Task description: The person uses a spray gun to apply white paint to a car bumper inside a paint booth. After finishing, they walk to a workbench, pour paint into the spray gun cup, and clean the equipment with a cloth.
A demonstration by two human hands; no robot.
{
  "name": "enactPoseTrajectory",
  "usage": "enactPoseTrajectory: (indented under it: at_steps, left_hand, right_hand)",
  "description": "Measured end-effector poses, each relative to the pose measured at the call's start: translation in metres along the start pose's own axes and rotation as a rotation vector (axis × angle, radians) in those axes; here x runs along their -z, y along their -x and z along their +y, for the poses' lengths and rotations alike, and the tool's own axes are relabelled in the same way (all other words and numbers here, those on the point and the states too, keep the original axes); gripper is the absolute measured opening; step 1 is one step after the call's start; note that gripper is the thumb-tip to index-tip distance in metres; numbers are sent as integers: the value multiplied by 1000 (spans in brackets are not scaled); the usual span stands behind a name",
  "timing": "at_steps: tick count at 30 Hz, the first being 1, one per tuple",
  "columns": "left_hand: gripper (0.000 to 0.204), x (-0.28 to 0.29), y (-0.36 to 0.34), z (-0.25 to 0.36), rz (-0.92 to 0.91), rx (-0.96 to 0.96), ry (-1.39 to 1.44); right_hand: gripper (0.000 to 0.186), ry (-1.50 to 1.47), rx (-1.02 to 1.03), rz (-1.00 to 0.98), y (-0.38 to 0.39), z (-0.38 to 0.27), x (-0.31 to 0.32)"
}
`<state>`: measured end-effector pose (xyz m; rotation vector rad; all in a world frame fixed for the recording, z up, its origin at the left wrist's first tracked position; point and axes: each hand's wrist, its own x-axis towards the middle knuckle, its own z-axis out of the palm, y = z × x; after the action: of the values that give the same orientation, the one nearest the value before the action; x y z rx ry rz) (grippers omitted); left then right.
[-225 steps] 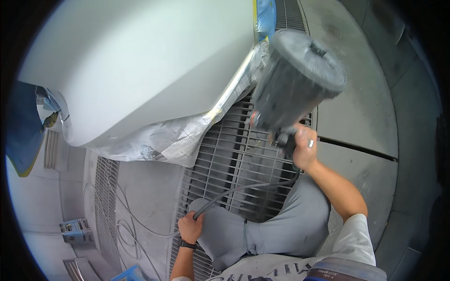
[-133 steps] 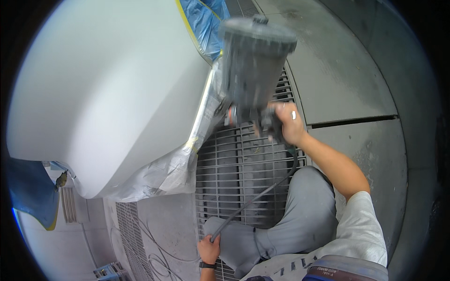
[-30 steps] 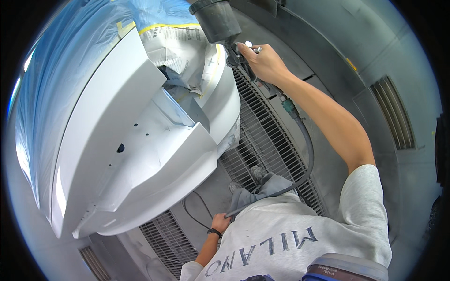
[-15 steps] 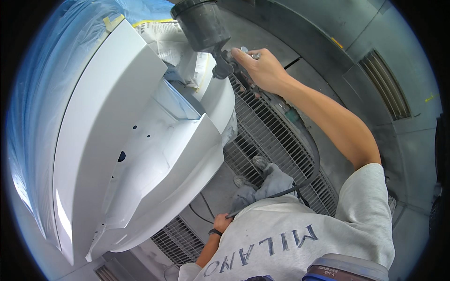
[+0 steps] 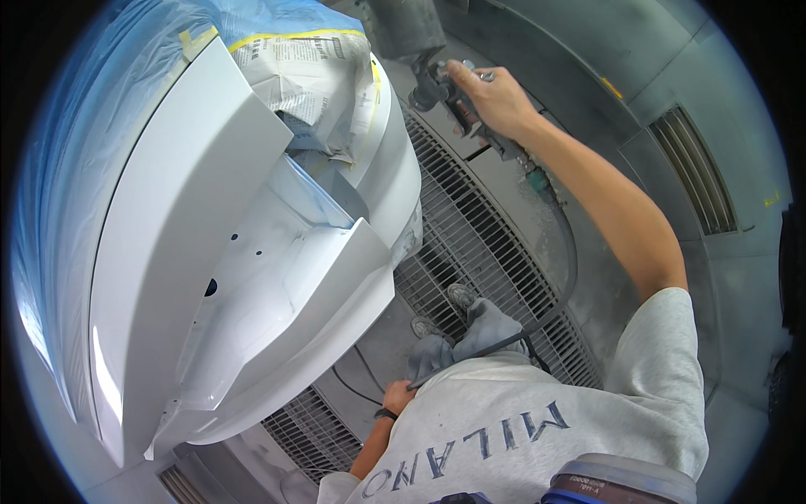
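My right hand (image 5: pixel 497 102), arm stretched out, is closed around the handle of a paint spray gun (image 5: pixel 429 89). The gun's dark cup (image 5: pixel 406 32) stands above it, partly cut off by the upper edge. From the handle's base a grey air hose (image 5: pixel 573 252) runs down and across my waist. Low by my left side, my left hand (image 5: pixel 398 398) is closed round this hose. The gun is apart from the white car body (image 5: pixel 180 193), just right of its far end.
Blue plastic film (image 5: pixel 71 193) and taped newspaper (image 5: pixel 294 80) mask parts of the car. Floor gratings (image 5: pixel 483 223) lie under and beside my feet. A grey wall with a louvred vent (image 5: pixel 693 168) rises at right. A thin dark cable (image 5: pixel 353 386) hangs near my left hand.
My right hand and the spray gun have moved to the right and slightly up, away from the car. More of the newspaper shows. My left hand keeps its hold on the hose.
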<state>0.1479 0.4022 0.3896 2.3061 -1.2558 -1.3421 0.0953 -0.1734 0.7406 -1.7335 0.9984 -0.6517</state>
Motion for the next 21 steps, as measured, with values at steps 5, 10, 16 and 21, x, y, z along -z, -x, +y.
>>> enactPoseTrajectory:
  at_steps: [5,10,16,21]
  left_hand:
    - [32,-13,0,6,-23,36,45]
    - [31,-15,-2,23,25,21,41]
    - [29,-9,-3,59,97,107,2]
    - [27,-18,10,77,187,173,72]
  right_hand:
    - [64,173,97,108,-10,-2,11]
    - [58,-95,45,-193,14,0,11]
    - [62,87,78,-87,-9,-4,18]
    - [59,23,100,-119,4,3,16]
